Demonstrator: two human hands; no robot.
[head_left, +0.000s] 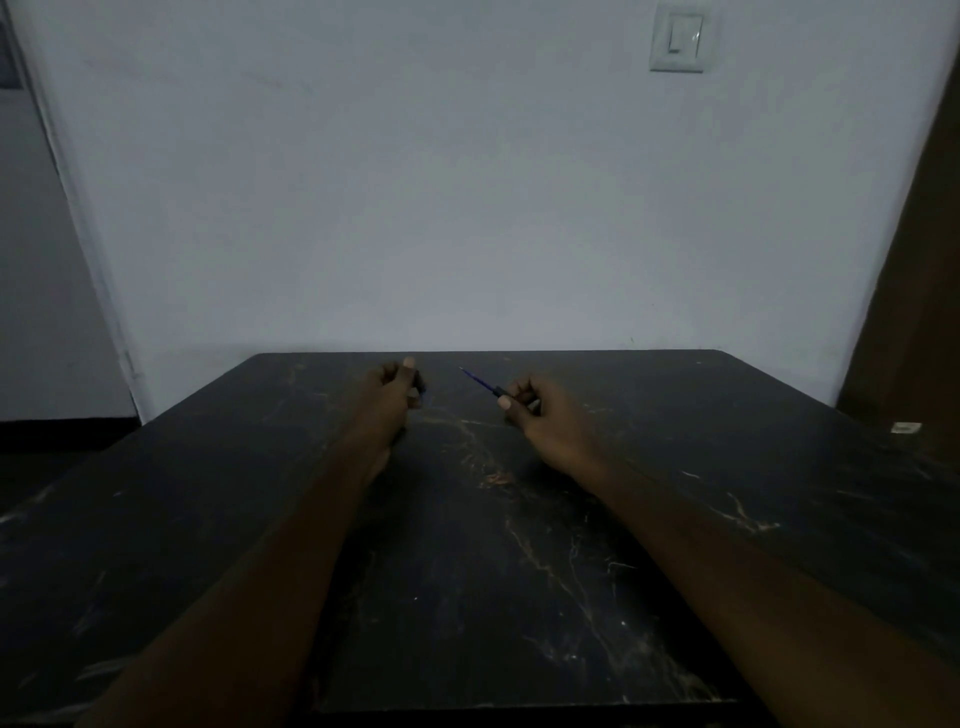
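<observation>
The right hand (524, 404) pinches a pen (480, 382), tip aimed at the left hand (397, 388), which grips a dark piece (421, 385), likely its cap.

Two bare hands are in view: one left hand (397, 387) and one right hand (535, 405). There is one thin blue pen with a dark grip (480, 380) and one small dark piece (420, 384), too dim to identify. One black marble-patterned surface (519, 571) carries one small white scrap (905, 428). One pale wall (467, 208) bears one white rectangular light switch (678, 39). One brown wooden door (924, 312) shows.
</observation>
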